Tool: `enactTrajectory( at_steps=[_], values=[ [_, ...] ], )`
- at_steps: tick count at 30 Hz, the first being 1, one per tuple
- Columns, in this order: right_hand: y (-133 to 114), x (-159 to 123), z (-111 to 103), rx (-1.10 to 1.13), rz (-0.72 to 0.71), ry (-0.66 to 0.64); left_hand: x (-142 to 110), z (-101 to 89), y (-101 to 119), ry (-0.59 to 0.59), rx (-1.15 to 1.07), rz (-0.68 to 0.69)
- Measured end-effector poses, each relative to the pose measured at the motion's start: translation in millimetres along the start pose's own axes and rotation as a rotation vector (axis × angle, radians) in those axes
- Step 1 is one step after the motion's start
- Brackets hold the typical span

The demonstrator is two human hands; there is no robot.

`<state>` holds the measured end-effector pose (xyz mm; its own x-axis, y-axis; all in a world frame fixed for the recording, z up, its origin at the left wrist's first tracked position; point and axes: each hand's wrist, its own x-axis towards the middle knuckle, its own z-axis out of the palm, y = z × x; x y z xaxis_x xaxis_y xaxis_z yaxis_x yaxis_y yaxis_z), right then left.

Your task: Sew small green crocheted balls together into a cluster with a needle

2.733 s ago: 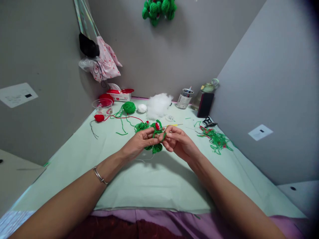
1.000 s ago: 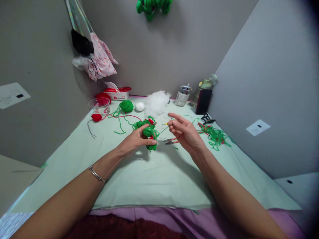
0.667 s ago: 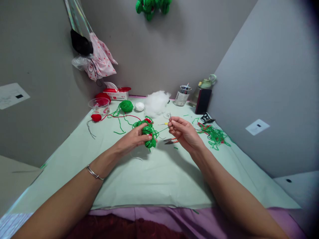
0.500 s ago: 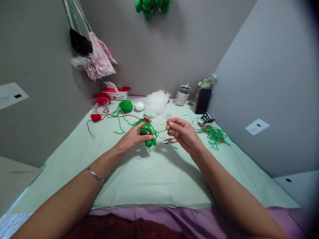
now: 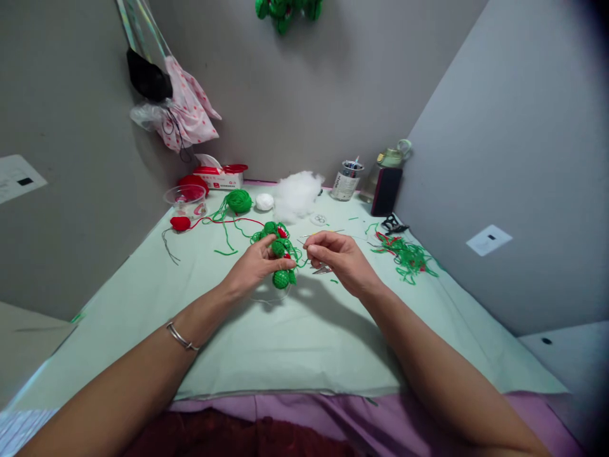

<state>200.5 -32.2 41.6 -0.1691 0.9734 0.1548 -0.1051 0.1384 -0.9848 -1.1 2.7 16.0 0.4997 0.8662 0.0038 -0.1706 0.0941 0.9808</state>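
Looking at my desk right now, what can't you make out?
In the head view:
Green crocheted piece: partly covered by your left hand.
Scissors: handles hidden behind your right hand.
Green bundle on the wall: cut off by the top edge.
Red-and-white box: lettering too small to read.

No word or number can be read with certainty. At the far left corner of the table (image 5: 285, 362), a white-and-red box (image 5: 221, 178) bears printed characters – too small for reading. Near the far edge, right of its middle, a can (image 5: 347, 181) carries dark lettering on a pale label (image 5: 343, 188) – also not legible.
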Motion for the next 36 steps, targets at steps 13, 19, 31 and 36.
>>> enactTrajectory(
  at_steps=[13, 19, 31, 36],
  values=[
    [5, -5, 10, -0.304, -0.109, -0.059, -4, 6.0, 1, 0.003, 0.060, 0.017],
    [5, -9, 12, -0.454, -0.155, -0.078, -4, 8.9, 3, -0.019, -0.010, -0.014],
    [5, -5, 14, -0.297, -0.092, 0.088, -3, 5.8, 6, 0.130, 0.165, -0.037],
    [4, -1, 11, -0.167, -0.040, 0.143, -2, 2.1, 2, 0.131, 0.166, -0.013]
  ],
)
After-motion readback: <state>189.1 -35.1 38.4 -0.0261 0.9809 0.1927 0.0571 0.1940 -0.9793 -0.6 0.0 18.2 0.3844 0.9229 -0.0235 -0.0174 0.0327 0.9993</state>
